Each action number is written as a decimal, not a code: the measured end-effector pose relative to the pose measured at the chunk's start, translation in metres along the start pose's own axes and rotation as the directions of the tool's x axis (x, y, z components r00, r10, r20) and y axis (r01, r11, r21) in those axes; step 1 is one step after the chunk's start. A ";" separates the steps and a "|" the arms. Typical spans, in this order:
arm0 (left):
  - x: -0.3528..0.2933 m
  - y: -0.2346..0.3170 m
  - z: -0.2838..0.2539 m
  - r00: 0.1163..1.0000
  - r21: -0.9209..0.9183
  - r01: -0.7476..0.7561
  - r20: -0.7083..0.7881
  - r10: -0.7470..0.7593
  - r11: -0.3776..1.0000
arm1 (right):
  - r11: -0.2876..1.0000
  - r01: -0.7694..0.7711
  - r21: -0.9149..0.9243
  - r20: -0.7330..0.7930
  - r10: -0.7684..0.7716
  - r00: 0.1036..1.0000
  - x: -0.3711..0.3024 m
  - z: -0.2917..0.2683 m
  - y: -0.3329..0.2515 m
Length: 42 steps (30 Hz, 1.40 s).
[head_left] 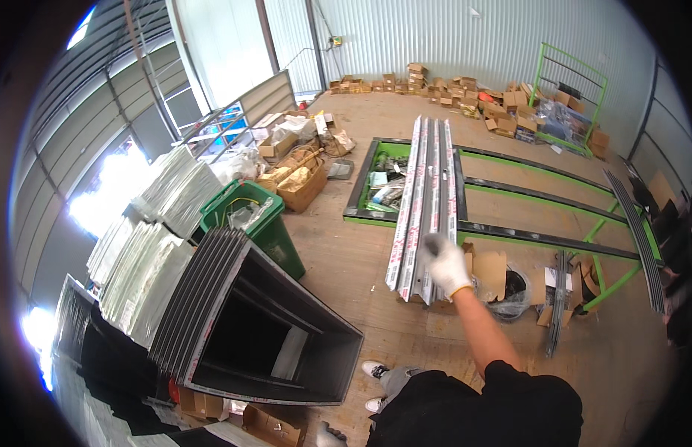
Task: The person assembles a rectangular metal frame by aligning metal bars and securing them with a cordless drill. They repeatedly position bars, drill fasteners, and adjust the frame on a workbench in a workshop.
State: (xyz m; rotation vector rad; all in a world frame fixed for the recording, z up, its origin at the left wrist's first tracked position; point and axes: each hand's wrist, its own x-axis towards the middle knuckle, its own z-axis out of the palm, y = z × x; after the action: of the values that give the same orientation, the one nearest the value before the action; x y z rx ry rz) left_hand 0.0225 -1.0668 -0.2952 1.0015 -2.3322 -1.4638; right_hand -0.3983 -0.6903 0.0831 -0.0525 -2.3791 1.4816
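My right hand [449, 269], in a white glove with dark grey fingertips, reaches out over the near part of several long metal profiles [411, 231]. Its fingers are blurred, so whether they touch or grip a profile cannot be made out. The profiles are grey with printed white film strips, and lie side by side across a green and black frame table [368, 179]. Low at the bottom edge, my left hand [331, 435] shows only in part, also gloved, beside a stack of dark rectangular frames [234, 313]. Its fingers are mostly cut off by the picture's edge.
A green bin [279, 242] stands behind the dark frames, with wrapped white stacks [141, 276] to its left. Under the table's near side are an open carton [489, 276] and thin dark bars [560, 305]. Cardboard boxes [450, 93] line the far wall.
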 end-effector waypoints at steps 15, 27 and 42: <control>0.053 0.360 0.086 0.987 -0.162 -0.042 -0.157 0.016 0.986 | 0.669 -0.616 0.417 0.416 0.462 0.783 0.016 -0.009 0.174; 0.049 0.592 0.250 0.938 0.015 -0.344 0.058 0.342 0.939 | 0.482 -0.713 0.509 0.404 0.597 0.693 0.019 -0.082 0.191; -0.063 0.571 0.376 0.542 0.179 -0.342 0.839 0.038 0.923 | 0.904 -0.392 -0.170 0.009 0.399 0.917 -0.038 -0.197 0.191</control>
State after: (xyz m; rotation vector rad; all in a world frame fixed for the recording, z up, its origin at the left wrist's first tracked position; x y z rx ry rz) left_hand -0.3672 -0.6002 0.0235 -0.0301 -3.2808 -1.7214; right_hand -0.3310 -0.4406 -0.0162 -0.5828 -2.6340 1.4524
